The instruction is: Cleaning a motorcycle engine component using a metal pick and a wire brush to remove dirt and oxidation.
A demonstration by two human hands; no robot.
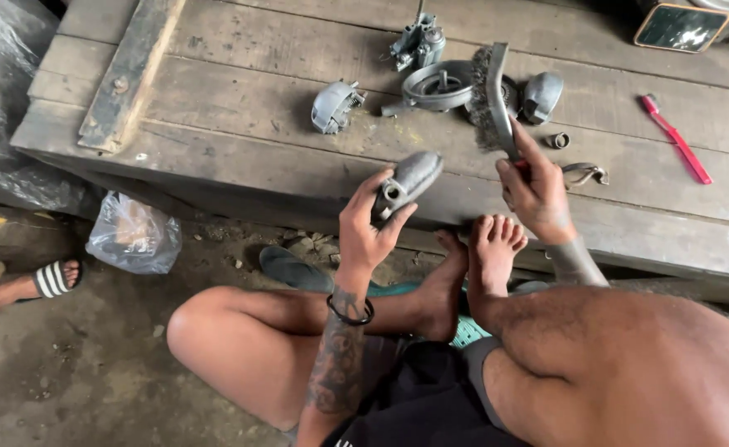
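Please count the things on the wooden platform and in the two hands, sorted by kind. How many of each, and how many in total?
Grey metal engine parts: 7, one in the left hand, at
Wire brush, in the right hand: 1
Red toothbrush: 1
Phone: 1
Total: 10

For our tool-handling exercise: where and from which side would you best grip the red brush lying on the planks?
Probably grip the red brush at its long straight handle, from above, fingers across its width. It lies flat on the planks, apart from the metal parts, with its small head at the far end.
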